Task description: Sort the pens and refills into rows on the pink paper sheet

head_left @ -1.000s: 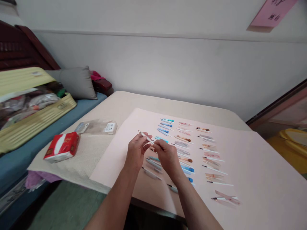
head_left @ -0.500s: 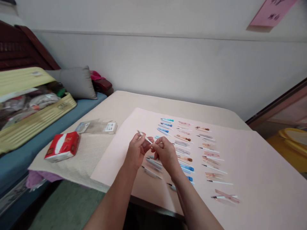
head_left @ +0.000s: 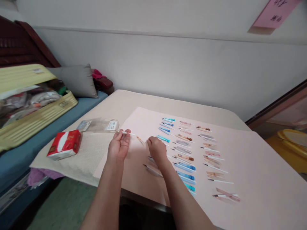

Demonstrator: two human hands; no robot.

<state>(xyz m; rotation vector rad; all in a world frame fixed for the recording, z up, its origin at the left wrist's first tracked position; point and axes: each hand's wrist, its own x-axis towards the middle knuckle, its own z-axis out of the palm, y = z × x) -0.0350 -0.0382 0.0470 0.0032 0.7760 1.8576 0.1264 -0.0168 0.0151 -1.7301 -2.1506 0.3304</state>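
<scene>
- Hands first: the left hand [head_left: 120, 144] has a narrow pinch on one end of a white stick [head_left: 130, 133], palm rolled up, I'd guess so the other end pokes out free toward the right hand [head_left: 157, 148].
- Right hand's fingers are curled in close together, can't tell if anything's in there. It's near a small peach strip [head_left: 140, 140] by the stick's free end; can't tell if those two are joined.
- Stick's over the left part of the pink sheet [head_left: 263, 179], which runs to the near edge of the desk [head_left: 158, 100].
- Blue pieces [head_left: 188, 166] and dark-tipped rods [head_left: 222, 181] lie in loose columns with gaps between, probably so each set is easy to grab.
- Tissue pack [head_left: 64, 144] sits toward the desk's near left corner, clear packet [head_left: 98, 125] beside the sheet's left edge; looks like they're parked out of the way.
</scene>
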